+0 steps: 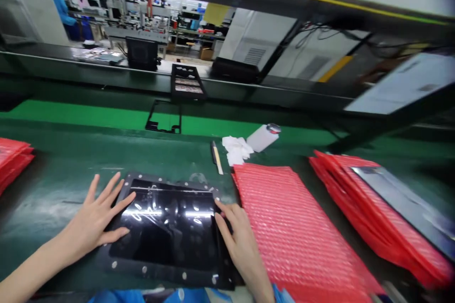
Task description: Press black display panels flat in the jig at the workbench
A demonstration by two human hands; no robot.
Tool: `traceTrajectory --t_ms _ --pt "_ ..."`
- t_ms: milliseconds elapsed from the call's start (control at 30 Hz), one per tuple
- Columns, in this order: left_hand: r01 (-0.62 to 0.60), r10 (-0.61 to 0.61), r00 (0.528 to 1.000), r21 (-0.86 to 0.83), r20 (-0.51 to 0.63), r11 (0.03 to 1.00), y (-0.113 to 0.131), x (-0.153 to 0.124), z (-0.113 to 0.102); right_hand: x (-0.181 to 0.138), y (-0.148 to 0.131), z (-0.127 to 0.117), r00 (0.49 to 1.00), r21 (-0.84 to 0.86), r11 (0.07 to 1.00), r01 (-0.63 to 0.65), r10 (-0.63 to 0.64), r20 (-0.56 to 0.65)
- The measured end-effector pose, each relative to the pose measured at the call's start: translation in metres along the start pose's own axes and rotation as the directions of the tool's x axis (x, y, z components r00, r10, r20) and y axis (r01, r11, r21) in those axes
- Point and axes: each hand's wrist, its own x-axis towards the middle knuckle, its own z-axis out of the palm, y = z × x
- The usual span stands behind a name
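A black framed display panel (167, 227) with a glossy, film-covered screen lies flat on the dark green bench in front of me. My left hand (95, 220) rests flat on its left edge with fingers spread. My right hand (238, 241) lies along its right edge, fingertips touching the frame's corner. Neither hand grips anything. A stack of red bubble-wrap bags (295, 227) lies right beside my right hand.
A second red bag pile (377, 213) with a dark panel on it lies at the right; more red bags (12, 158) at the left edge. Behind: a small tool (216, 156), white wipes (236, 149), a white bottle (263, 137), an empty black frame (163, 118), a tray (186, 83).
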Motion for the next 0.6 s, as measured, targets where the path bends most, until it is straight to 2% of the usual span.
traceTrajectory --t_ms 100,233,333,433,500,600 --pt "0.007 -0.006 0.999 0.04 -0.032 0.999 0.001 -0.001 0.005 0.009 0.005 -0.006 0.997 -0.042 0.996 0.075 -0.073 0.031" --pt "0.039 -0.037 0.998 0.045 -0.047 0.998 0.005 -0.001 0.007 0.019 0.006 -0.006 0.982 -0.259 0.948 0.184 -0.168 0.084" --pt "0.057 -0.054 0.998 0.053 -0.044 0.997 0.008 -0.002 0.009 0.022 0.002 -0.005 0.963 -0.464 0.845 0.268 -0.215 0.165" --pt "0.085 -0.084 0.996 0.056 -0.031 0.995 0.009 -0.006 0.015 0.022 -0.004 -0.003 0.937 -0.624 0.698 0.35 -0.269 0.225" --pt "0.092 -0.091 0.995 0.055 -0.029 0.994 0.01 -0.008 0.019 0.022 -0.006 -0.002 0.917 -0.678 0.619 0.397 -0.303 0.26" --pt "0.1 -0.099 0.995 0.051 -0.031 0.994 0.012 -0.008 0.02 0.021 -0.004 0.003 0.9 -0.699 0.57 0.432 -0.325 0.291"
